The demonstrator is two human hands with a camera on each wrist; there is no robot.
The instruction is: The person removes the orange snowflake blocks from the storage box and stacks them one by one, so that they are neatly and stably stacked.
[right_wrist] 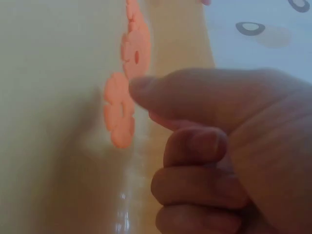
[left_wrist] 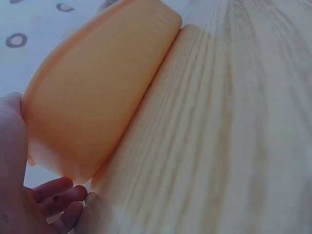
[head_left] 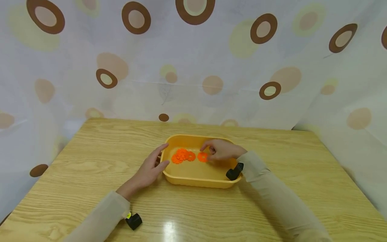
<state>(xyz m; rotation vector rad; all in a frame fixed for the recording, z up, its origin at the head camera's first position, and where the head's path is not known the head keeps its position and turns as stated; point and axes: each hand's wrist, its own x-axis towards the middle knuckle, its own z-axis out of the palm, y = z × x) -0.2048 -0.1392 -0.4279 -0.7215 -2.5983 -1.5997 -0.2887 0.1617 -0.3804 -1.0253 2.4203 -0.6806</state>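
A yellow plastic basin [head_left: 198, 183] stands on the table with several orange flower-shaped discs in it. At its left end my left hand [head_left: 151, 167] holds the rim, thumb and index finger spread over it. The other fingers [left_wrist: 61, 197] curl by the outer wall in the left wrist view. Over the basin's right half, my right hand [head_left: 223, 149] is bent with thumb and index finger apart, close to a single orange disc [head_left: 202, 157]. The right wrist view shows that disc [right_wrist: 119, 111] lying in front of the fingertips. Left of it is an overlapping cluster of discs [head_left: 181, 154].
The wood-grain table [head_left: 193, 215] extends around the basin on all sides. Behind and beside it hangs a white cloth [head_left: 193, 67] printed with brown and beige circles. A black wrist camera [head_left: 234, 172] on the right arm overhangs the basin's front right rim.
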